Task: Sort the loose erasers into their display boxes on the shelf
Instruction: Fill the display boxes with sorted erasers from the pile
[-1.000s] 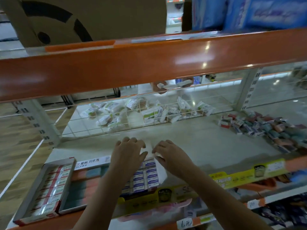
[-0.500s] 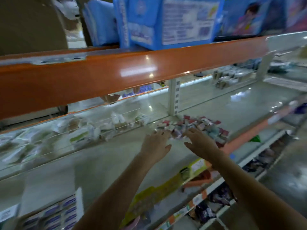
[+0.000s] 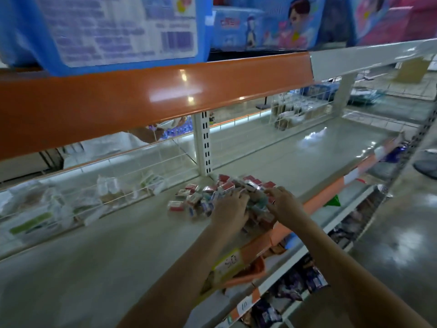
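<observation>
Gathering should be done by kind: the loose erasers (image 3: 227, 195) are heaped beside the shelf upright (image 3: 203, 143), covered by left hand (image 3: 230, 209) and right hand (image 3: 285, 204); grips cannot be told.

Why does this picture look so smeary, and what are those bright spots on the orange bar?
Head view: motion blur smears the eraser pile, both hands, left and right, and the blue box's print. The spots on the orange bar are glare from lights, as on the floor. The wide lens bends the shelf edges.
</observation>
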### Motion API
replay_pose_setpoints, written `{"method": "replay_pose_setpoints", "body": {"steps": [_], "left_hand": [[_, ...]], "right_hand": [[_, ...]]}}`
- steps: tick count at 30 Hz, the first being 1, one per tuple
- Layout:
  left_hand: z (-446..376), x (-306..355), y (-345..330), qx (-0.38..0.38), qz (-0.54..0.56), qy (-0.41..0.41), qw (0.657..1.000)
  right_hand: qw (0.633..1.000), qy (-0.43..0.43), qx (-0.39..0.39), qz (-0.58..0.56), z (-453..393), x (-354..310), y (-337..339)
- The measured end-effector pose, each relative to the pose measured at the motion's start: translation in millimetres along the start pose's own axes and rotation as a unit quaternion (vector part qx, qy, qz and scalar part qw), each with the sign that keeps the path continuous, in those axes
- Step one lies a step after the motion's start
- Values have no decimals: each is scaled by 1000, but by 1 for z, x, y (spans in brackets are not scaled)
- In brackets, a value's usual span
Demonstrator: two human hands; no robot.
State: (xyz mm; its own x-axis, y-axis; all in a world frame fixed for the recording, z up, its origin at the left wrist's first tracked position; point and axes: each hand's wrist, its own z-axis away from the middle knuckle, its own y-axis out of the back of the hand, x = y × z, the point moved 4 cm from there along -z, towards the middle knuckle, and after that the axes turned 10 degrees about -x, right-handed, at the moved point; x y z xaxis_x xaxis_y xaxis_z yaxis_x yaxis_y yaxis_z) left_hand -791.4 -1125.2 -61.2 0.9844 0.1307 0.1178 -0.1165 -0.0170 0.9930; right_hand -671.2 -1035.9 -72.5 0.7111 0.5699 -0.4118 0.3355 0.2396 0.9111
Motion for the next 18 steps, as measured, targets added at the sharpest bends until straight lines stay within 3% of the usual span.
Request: {"method": "replay_pose_setpoints", "body": {"steps": [11, 18], "left_hand": [[-17, 2, -6, 12, -62, 9, 998], [1, -15, 15, 102, 54, 8, 993]], "right_hand": [[997, 20, 22, -78, -11, 3, 4], [961, -3, 41, -273, -2, 8, 18]]}}
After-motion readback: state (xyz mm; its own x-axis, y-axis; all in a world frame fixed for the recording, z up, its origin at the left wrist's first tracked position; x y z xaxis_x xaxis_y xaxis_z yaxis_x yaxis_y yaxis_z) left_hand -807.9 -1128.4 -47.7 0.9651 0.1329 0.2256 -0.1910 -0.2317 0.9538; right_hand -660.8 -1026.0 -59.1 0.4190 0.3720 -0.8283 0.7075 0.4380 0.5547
